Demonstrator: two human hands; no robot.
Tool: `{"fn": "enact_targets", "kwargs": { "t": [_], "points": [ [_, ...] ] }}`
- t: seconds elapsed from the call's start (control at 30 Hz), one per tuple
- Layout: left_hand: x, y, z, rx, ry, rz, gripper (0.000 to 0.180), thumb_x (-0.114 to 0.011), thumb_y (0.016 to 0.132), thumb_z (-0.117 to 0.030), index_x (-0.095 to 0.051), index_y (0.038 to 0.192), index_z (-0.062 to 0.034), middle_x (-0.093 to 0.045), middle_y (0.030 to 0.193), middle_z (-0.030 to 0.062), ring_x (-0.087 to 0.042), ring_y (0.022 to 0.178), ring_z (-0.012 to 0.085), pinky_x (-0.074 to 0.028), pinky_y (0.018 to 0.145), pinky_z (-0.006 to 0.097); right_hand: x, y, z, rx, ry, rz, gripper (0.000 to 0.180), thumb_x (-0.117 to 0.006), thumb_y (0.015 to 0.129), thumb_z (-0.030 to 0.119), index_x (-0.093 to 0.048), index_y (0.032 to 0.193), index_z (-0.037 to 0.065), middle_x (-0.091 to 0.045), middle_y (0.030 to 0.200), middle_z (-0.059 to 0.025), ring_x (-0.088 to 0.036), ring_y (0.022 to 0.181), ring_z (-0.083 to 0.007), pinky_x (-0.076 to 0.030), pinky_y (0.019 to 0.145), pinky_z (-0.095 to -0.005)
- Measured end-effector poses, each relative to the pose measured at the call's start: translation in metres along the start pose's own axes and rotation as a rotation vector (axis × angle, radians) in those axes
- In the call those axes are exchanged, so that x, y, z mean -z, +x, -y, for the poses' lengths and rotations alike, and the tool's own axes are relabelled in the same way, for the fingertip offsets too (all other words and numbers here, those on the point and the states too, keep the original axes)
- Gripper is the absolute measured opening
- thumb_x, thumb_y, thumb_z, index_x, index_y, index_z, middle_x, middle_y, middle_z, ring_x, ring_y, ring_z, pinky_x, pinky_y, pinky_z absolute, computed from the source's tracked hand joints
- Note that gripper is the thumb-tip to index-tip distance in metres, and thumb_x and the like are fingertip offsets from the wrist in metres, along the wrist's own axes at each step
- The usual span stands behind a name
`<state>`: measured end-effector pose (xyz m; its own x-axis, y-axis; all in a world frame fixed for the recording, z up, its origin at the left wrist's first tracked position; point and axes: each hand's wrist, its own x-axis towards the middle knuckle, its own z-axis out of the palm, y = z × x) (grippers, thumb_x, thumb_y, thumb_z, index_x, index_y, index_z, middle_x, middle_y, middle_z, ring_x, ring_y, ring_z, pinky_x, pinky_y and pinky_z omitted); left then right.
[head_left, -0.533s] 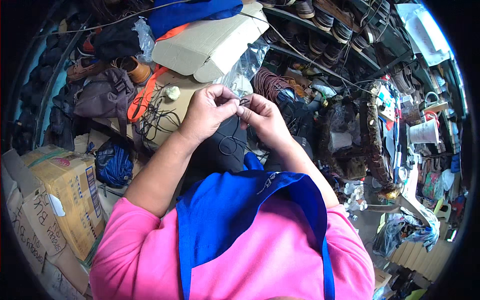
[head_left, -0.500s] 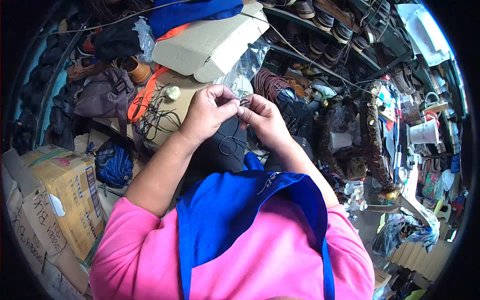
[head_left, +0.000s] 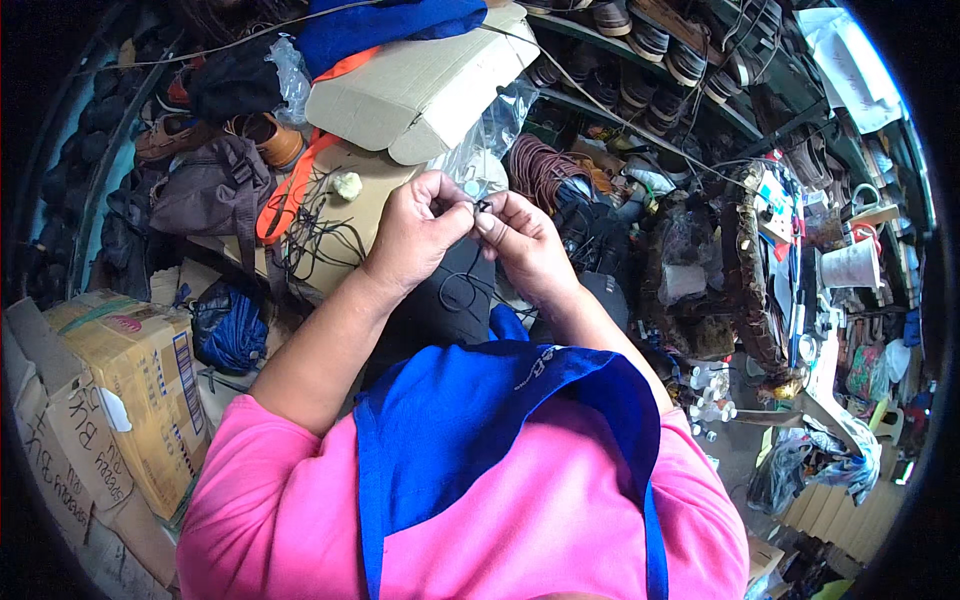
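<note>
Thumb and fingers pinched together, my left hand and my right hand meet above my lap. Between their fingertips they grip a thin black cord, which hangs down in loops over my dark trousers. The exact shape of the cord at the fingertips is too small to make out. Beyond my left hand lies a tangle of black cords on a tan cardboard surface. A small pale lump rests beside that tangle.
An orange strap and a purple-brown bag lie to the left. Ahead leans a cardboard flap. At lower left stands a cardboard box. Shelves of shoes rise at the far right; a white cup stands farther right.
My fingertips have shifted slightly around the cord, and a little more of it shows between them. Both hands stay in nearly the same place.
</note>
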<state>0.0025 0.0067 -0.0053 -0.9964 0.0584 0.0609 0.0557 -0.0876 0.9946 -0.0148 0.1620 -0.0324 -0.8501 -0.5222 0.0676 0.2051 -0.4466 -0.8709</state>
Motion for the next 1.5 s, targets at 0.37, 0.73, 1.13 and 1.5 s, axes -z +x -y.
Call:
{"fn": "enact_targets", "kwargs": {
  "t": [0.37,0.73,1.13,1.5],
  "points": [
    [0.001,-0.002,-0.021,0.043,-0.171,0.044,0.025,-0.058,0.085,-0.003,-0.058,0.109,0.0028,-0.063,0.090,0.0060,-0.059,0.081,0.0108,-0.048,0.075,0.025,0.016,-0.002,0.012,-0.151,0.200,0.032,0.013,-0.060,0.086,0.010,-0.060,0.096,0.000,-0.063,0.087,-0.0075,-0.057,0.074,-0.0109,-0.046,0.064,-0.0222],
    [0.006,-0.002,-0.011,0.022,-0.028,0.055,0.008,-0.060,0.084,-0.001,-0.062,0.090,0.0038,-0.063,0.088,0.0054,-0.059,0.076,0.0088,-0.049,0.069,0.022,0.011,-0.006,0.012,-0.174,0.159,-0.006,0.022,-0.060,0.087,0.013,-0.060,0.104,0.000,-0.064,0.093,-0.0090,-0.055,0.069,-0.0095,-0.046,0.064,-0.0208],
    [0.002,-0.004,-0.015,-0.251,0.481,-0.108,0.008,-0.066,0.077,-0.005,-0.061,0.080,0.0011,-0.059,0.076,0.0084,-0.059,0.068,0.0150,-0.048,0.061,0.027,-0.001,0.001,0.025,0.389,-0.888,-0.242,0.015,-0.074,0.069,0.011,-0.068,0.080,0.003,-0.059,0.077,-0.0067,-0.056,0.067,-0.0142,-0.045,0.059,-0.0257],
    [0.000,-0.004,-0.007,-0.226,0.459,-0.081,0.004,-0.059,0.083,-0.001,-0.057,0.081,0.0020,-0.055,0.079,0.0039,-0.054,0.072,0.0085,-0.045,0.066,0.023,0.007,-0.005,0.016,0.219,-0.638,-0.263,0.009,-0.069,0.074,0.008,-0.063,0.075,0.001,-0.055,0.074,-0.0038,-0.052,0.070,-0.0112,-0.042,0.064,-0.0236]
  ]
}}
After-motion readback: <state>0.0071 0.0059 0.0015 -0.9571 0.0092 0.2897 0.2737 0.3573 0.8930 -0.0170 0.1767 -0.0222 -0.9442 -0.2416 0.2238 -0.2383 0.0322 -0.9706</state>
